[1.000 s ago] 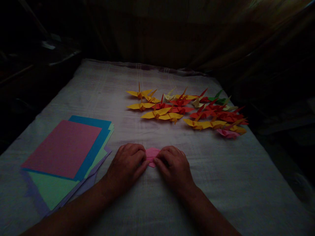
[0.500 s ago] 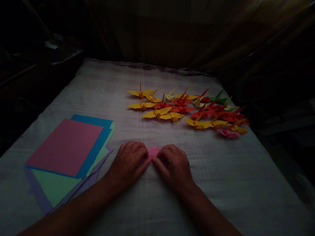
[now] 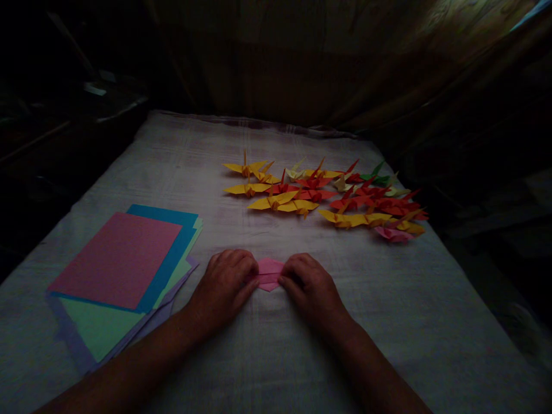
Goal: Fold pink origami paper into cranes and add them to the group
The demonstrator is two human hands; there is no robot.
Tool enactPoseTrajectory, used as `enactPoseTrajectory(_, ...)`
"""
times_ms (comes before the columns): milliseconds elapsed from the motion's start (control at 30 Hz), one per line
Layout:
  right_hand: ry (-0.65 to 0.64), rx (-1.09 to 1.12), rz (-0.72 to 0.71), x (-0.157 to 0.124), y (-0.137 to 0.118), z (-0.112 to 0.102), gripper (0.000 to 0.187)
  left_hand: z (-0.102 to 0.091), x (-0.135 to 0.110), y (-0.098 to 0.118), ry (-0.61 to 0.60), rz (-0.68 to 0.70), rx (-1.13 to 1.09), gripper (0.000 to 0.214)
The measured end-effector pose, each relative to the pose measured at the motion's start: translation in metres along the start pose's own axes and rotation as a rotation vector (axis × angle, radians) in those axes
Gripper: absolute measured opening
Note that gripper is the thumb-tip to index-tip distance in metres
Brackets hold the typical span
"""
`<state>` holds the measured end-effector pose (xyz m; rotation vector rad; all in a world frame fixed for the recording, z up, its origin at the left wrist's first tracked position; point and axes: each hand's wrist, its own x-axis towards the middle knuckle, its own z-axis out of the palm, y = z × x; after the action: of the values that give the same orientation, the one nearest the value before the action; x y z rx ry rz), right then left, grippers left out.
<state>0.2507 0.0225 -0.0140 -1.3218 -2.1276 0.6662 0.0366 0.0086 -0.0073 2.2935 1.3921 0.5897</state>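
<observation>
A small folded piece of pink origami paper [image 3: 269, 274] lies between my hands near the middle of the table, with a crease or slit running across it. My left hand [image 3: 230, 279] pinches its left end between thumb and fingers. At the opposite end, my right hand [image 3: 308, 284] pinches it the same way. The paper's two ends are hidden by my fingertips; its middle shows as a flattened, many-sided shape.
Left of my arm sits a stack of coloured sheets, with a pink sheet [image 3: 121, 259] on a blue sheet [image 3: 190, 221], then green and purple ones. Several folded paper cranes, such as a yellow crane [image 3: 271, 201], stand beyond my hands to the right. A plaid cloth [image 3: 185, 155] covers the table.
My right hand has shifted slightly right, and the hands are a little further apart. More of the pink paper's middle now shows. The view has also shifted slightly.
</observation>
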Motion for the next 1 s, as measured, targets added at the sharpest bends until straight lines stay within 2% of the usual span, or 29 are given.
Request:
enactPoseTrajectory(267, 0.028, 0.044, -0.091, -0.002, 0.007, -0.002, 0.011, -0.006, -0.001, -0.007, 0.004, 0.066, -0.07, 0.007)
enactPoseTrajectory(333, 0.073, 0.034, -0.122, -0.003, 0.008, 0.0, 0.01, -0.006, -0.003, -0.008, 0.059, 0.1, -0.066, 0.01)
enactPoseTrajectory(467, 0.127, -0.096, -0.163, -0.004, 0.007, 0.001, 0.009, -0.003, -0.008, -0.005, 0.246, 0.187, 0.066, 0.018)
enactPoseTrajectory(533, 0.106, -0.191, -0.152, -0.004, 0.004, -0.001, 0.006, -0.002, -0.01, -0.001, 0.235, 0.283, 0.117, 0.021)
enactPoseTrajectory(633, 0.062, -0.332, -0.096, -0.003, -0.002, -0.005, 0.002, 0.0, -0.013, 0.005, 0.141, 0.372, 0.174, 0.024)
enactPoseTrajectory(767, 0.025, -0.416, 0.011, -0.004, -0.013, -0.009, 0.007, 0.0, -0.012, 0.009, 0.11, 0.318, 0.261, 0.026)
enactPoseTrajectory(900, -0.077, -0.335, 0.109, -0.007, -0.029, -0.01, 0.01, -0.001, -0.01, 0.007, 0.119, 0.278, 0.293, 0.029)
enactPoseTrajectory(1000, -0.169, -0.249, 0.122, -0.01, -0.038, -0.01, 0.006, -0.001, -0.009, 0.005, 0.135, 0.247, 0.279, 0.026)
